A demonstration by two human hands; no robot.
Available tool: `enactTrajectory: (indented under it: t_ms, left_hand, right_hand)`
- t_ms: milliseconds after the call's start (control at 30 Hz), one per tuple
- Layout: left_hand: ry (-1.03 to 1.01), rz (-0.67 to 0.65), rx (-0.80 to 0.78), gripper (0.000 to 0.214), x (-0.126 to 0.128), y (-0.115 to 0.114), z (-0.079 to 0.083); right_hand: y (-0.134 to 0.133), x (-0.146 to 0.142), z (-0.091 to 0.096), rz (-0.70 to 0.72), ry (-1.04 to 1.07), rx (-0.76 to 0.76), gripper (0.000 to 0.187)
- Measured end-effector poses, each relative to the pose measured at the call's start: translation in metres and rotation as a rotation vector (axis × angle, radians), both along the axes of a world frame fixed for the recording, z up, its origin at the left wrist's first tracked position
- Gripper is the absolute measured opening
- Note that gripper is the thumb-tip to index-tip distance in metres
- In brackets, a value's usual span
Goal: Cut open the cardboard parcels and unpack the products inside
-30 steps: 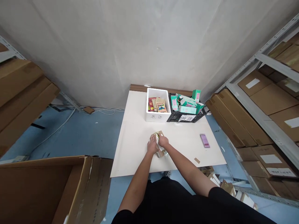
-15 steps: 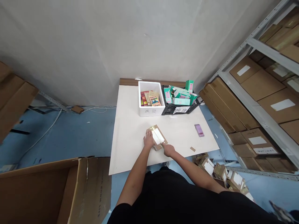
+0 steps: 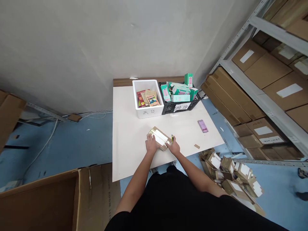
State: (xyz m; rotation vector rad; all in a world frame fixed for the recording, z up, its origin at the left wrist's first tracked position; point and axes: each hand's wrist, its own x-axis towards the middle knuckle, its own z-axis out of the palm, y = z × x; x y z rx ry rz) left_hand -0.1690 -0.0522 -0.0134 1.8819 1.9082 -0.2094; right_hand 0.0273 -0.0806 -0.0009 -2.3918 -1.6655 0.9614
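White tabletop (image 3: 127, 138), taped carton (image 3: 158, 137) near its front edge: left hand (image 3: 151, 144) spread over one side, right hand (image 3: 175, 148) curled round a yellow-black tool (image 3: 172, 138)! Probably light, fairly stiff; best held by opposite sides.

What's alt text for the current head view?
A left hand rests on a white-labelled cardboard box on a white table, while the right hand, holding a yellow-and-black object, is at the box's right edge. Behind stand a white bin of booklets and a black crate of green boxes.
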Motion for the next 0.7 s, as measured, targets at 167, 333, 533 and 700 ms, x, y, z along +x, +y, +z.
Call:
enactTrajectory:
  t_ms: [167, 333, 533, 700]
  left_hand:
    - [0.074, 0.042, 0.034, 0.083, 0.026, -0.035, 0.005]
    - [0.008, -0.019, 0.043, 0.064, 0.021, -0.032, 0.007]
    - [-0.109, -0.103, 0.033, 0.068, 0.018, -0.028, -0.009]
    - [-0.127, -0.101, 0.088, 0.067, 0.019, -0.042, -0.019]
  right_hand:
    - [0.056, 0.004, -0.012, -0.064, 0.034, 0.035, 0.104]
    - [0.066, 0.038, -0.02, -0.187, 0.198, 0.078, 0.072]
    - [0.045, 0.071, -0.034, -0.223, 0.54, 0.042, 0.032]
    - [0.06, 0.078, -0.029, -0.158, 0.501, -0.078, 0.027]
